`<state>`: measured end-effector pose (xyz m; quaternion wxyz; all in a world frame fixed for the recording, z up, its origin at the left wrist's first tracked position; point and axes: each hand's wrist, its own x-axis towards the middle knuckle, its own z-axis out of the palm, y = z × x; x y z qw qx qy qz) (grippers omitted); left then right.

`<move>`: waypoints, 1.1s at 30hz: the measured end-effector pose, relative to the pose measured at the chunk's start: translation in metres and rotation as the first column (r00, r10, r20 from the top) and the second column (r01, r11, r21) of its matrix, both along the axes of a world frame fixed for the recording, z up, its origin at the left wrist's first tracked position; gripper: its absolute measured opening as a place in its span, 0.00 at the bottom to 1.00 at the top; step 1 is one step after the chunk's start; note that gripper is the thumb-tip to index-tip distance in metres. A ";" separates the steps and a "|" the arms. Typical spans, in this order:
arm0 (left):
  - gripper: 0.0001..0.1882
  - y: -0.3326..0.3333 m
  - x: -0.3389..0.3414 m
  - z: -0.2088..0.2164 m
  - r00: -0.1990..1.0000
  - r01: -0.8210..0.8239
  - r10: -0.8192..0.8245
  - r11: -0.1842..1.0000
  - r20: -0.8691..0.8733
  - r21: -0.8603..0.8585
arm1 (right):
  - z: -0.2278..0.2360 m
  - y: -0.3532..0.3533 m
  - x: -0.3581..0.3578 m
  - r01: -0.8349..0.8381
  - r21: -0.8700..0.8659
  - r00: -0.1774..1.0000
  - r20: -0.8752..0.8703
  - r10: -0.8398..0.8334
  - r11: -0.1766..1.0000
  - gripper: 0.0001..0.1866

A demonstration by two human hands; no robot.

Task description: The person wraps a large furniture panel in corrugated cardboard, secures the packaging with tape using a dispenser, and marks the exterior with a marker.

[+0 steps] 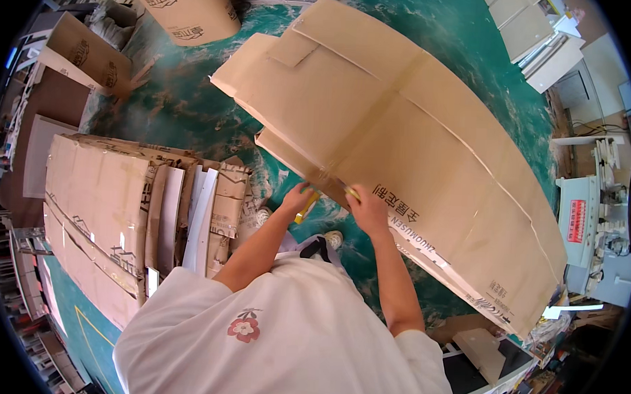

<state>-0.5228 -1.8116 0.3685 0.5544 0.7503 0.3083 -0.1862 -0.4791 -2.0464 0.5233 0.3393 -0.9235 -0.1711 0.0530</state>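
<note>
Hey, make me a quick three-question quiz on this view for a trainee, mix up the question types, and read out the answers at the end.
1. True or false: a strip of brown tape crosses the big cardboard box.

2. On which side of the person does the pile of cardboard packs stand?
A) Left
B) Right
C) Straight ahead

3. Fill in the blank: the left hand holds a small object coloured ____.

Key:
1. True
2. A
3. Yellow
</note>
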 end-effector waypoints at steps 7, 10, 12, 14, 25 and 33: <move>0.21 0.015 0.008 0.052 0.991 0.094 -0.083 0.990 0.105 -0.104 | -0.068 0.058 0.013 -0.142 -0.451 0.972 0.106 0.210 0.881 0.09; 0.21 0.029 0.017 0.059 0.980 0.191 -0.190 0.982 0.056 -0.015 | -0.066 0.061 0.011 -0.089 -0.466 0.975 0.139 0.173 0.880 0.09; 0.21 0.034 0.023 0.061 0.963 0.260 -0.260 0.966 0.068 0.004 | -0.067 0.062 0.013 -0.066 -0.511 0.976 0.146 0.162 0.857 0.08; 0.21 0.037 0.018 0.061 0.947 0.300 -0.299 0.954 0.119 0.002 | -0.068 0.063 0.011 -0.057 -0.590 0.972 0.151 0.179 0.806 0.08; 0.21 0.203 -0.038 -0.011 0.796 0.604 -0.598 0.775 -0.090 0.186 | -0.050 0.109 -0.011 -0.114 -0.434 0.993 -0.041 0.107 0.893 0.11; 0.19 0.228 0.026 0.099 0.985 0.172 -0.158 0.948 0.072 -0.269 | 0.000 0.122 0.072 0.121 -0.323 0.858 -0.442 -0.263 0.939 0.22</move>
